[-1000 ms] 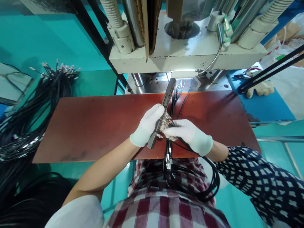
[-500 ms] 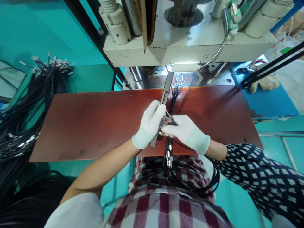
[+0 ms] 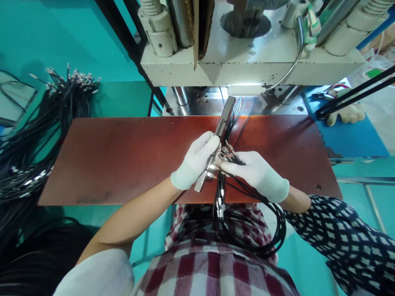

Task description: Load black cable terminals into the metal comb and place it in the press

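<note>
My left hand [image 3: 202, 154], in a white glove, is closed around a long grey metal bar [image 3: 227, 111] that slants across the brown board. Beside it my gloved right hand [image 3: 251, 170] pinches a bunch of black cables [image 3: 243, 187] close to their ends. Small metal connectors [image 3: 227, 152] with bits of orange stick out between the two hands, against the bar. From there the cables run down over the board's front edge and loop on my lap. Thin wires [image 3: 247, 117] fan out behind the bar toward the machine. The fingertips of my right hand are partly hidden.
A brown board [image 3: 123, 160] spans the space before me. Behind it stands a cream press [image 3: 253, 68] with steel posts. Many black cables [image 3: 64, 111] with metal ends hang at the left. A work glove [image 3: 347, 113] lies on a blue surface [image 3: 358, 137] at right.
My right hand has moved slightly right and down, and more connectors and cables now show between the hands. The bar is still in my left hand; the whole view has shifted a little.
</note>
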